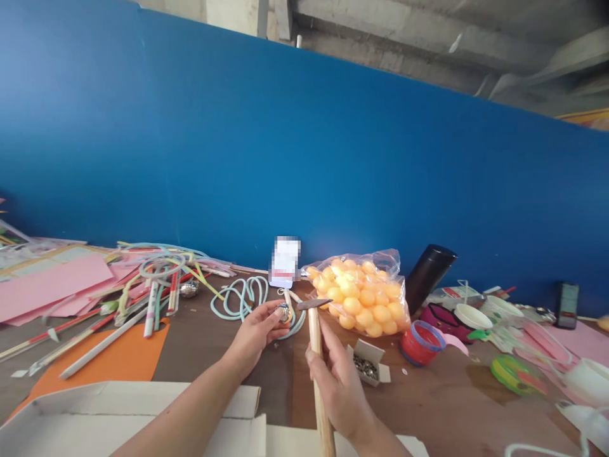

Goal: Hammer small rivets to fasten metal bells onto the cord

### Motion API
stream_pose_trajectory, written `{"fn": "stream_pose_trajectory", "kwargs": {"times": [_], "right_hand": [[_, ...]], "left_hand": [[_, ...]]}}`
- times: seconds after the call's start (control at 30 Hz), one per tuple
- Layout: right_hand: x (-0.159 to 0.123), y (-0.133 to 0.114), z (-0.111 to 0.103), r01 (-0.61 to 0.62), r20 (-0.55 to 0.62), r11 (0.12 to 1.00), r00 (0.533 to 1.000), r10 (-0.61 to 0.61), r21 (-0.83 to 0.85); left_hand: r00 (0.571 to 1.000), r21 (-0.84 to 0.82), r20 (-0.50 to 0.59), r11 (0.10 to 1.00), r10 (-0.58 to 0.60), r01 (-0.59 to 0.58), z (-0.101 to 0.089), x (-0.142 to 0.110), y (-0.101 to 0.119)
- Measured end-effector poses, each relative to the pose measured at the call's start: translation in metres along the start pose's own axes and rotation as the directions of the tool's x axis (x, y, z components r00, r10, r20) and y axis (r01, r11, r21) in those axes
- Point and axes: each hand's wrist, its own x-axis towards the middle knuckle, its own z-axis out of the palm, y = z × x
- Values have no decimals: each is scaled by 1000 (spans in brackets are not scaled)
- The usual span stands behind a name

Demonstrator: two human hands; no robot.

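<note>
My right hand [335, 374] is wrapped around the wooden handle of a hammer [314, 336], which is held upright with its dark narrow head [314, 304] at the top. Just left of the hammer head, my left hand [259, 333] pinches a small shiny silver ball [284, 311], perhaps a bell; its exact kind is unclear. Pale blue-green tubing [245, 298] lies coiled behind my left hand. A small open box of metal pieces [365, 366] sits beside my right hand. Behind it rests a clear bag of orange balls [366, 301].
A black bottle [431, 276] leans against the blue partition [304, 152]. A red cup [419, 344] and a green-yellow round container [516, 374] stand at right. Sticks, markers and pink paper [61, 279] clutter the left. Cardboard [143, 412] lies along the front edge.
</note>
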Motion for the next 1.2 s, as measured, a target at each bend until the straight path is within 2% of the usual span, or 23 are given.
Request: {"fn": "stream_pose_trajectory", "kwargs": {"times": [0.17, 0.33, 0.5, 0.83, 1.03, 1.2], "right_hand": [[-1, 0, 0, 60, 37, 994, 998, -57, -88], [-1, 2, -3, 60, 67, 991, 996, -52, -118], [-2, 1, -1, 66, 39, 988, 997, -61, -142], [-1, 6, -2, 82, 56, 988, 996, -75, -131], [-2, 4, 1, 75, 14, 986, 997, -73, -149], [-2, 5, 1, 93, 39, 980, 995, -88, -177]], "left_hand": [[1000, 1, 16, 1000, -8, 8, 0, 0, -1], [1000, 6, 20, 1000, -8, 7, 0, -1, -1], [1000, 15, -4, 1000, -18, 18, 1, -2, 0], [1000, 15, -20, 1000, -16, 16, -1, 1, -3], [999, 18, -28, 1000, -16, 16, -3, 2, -5], [1000, 36, -17, 999, -22, 23, -2, 2, -4]]}}
